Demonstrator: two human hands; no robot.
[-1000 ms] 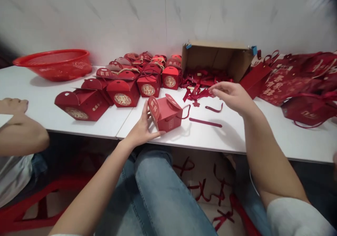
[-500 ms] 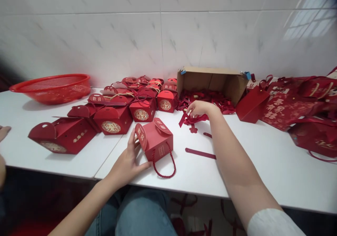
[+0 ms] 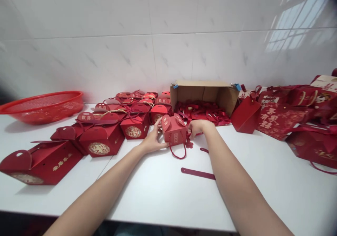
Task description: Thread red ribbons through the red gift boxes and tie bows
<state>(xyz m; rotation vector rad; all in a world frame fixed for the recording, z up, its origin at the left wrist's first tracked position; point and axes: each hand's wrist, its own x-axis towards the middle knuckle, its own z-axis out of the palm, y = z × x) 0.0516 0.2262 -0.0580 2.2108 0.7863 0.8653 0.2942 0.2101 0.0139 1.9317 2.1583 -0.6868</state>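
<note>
A small red gift box (image 3: 174,135) with rounded top flaps stands on the white table, its red rope handle (image 3: 179,157) hanging down the near side. My left hand (image 3: 154,140) grips it from the left, thumb at the near lower edge and fingers around the back. Close by the box's right side is my right hand (image 3: 200,128), fingers curled downward beside a few red ribbon ends. The box partly hides those fingertips, and what they hold cannot be made out. Just below lies a red flower-shaped piece (image 3: 189,144).
Finished-looking red gift boxes (image 3: 100,139) stand in rows at left. Behind my hands, an open cardboard box (image 3: 205,85) lies on its side with red ribbons (image 3: 204,111). A red plastic basket (image 3: 44,106) is far left, red gift bags (image 3: 279,120) right. A dark red strip (image 3: 197,173) lies nearer.
My left hand has carried the gift box forward and right, toward the ribbons. My right hand has curled in beside it. The view has tilted upward, and the person's hand at far left is out of view.
</note>
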